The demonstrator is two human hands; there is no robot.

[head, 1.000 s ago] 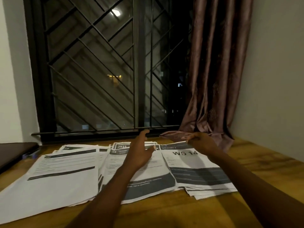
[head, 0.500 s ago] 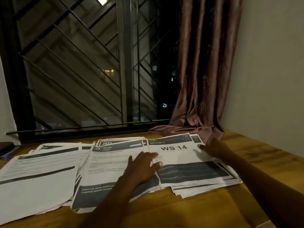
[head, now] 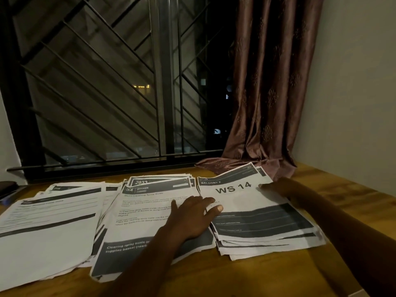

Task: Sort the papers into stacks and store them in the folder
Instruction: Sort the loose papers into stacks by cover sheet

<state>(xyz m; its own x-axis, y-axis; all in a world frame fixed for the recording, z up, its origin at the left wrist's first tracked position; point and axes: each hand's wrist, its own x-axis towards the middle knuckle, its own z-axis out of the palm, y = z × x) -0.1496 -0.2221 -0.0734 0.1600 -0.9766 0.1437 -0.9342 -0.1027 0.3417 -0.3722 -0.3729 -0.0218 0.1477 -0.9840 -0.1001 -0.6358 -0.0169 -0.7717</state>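
Together, left hand (head: 192, 215) and right hand (head: 280, 187) lie flat on papers (head: 242, 198).

Wooden table (head: 267, 273), three paper stacks (head: 257, 221), curtain hem (head: 216, 165), dark object (head: 7, 186) far left

A home room (at night): curtain (head: 270, 86), barred window (head: 111, 82), wooden table (head: 214, 277).

A single wide-angle view, worn on the head, faces forward and slightly down across the wooden table (head: 278, 275) toward the barred window (head: 107, 82) and curtain (head: 272, 82); it sits close over the paper stacks (head: 150, 211); the left hand (head: 192, 215) and right hand (head: 278, 187) reach in from the bottom edge.
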